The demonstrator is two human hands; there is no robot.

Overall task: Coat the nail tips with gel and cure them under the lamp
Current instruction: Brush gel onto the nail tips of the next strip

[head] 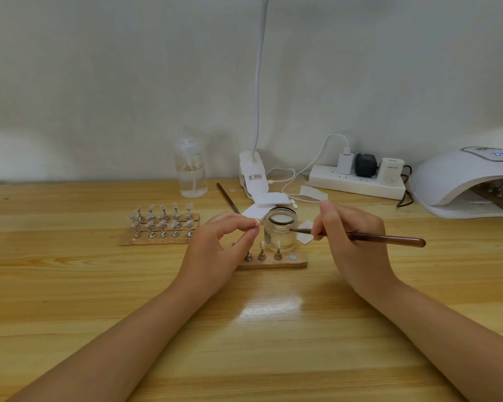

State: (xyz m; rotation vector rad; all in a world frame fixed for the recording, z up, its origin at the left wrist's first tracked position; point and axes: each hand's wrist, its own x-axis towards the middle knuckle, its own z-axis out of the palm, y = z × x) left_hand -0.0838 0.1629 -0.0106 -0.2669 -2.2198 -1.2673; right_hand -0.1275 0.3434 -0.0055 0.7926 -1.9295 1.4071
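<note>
My left hand (219, 250) pinches a small nail tip on its metal stand (257, 223), lifted just left of the open glass gel jar (281, 230). My right hand (352, 242) grips a brown wooden brush (384, 238), with its bristle end pointing at the jar's right side. Below the jar lies a short wooden strip (273, 263) that carries three stands, two of them with nail tips, and one bare magnet. At the far right sits the white curing lamp (459, 178) with another wooden strip of tips inside it.
Wooden strips (157, 227) with several nail tips on stands lie to the left. A clear spray bottle (190, 167), a clip desk lamp (252, 175), white pads (270, 198), a second brush (227, 197) and a power strip (357, 181) with chargers line the back of the table.
</note>
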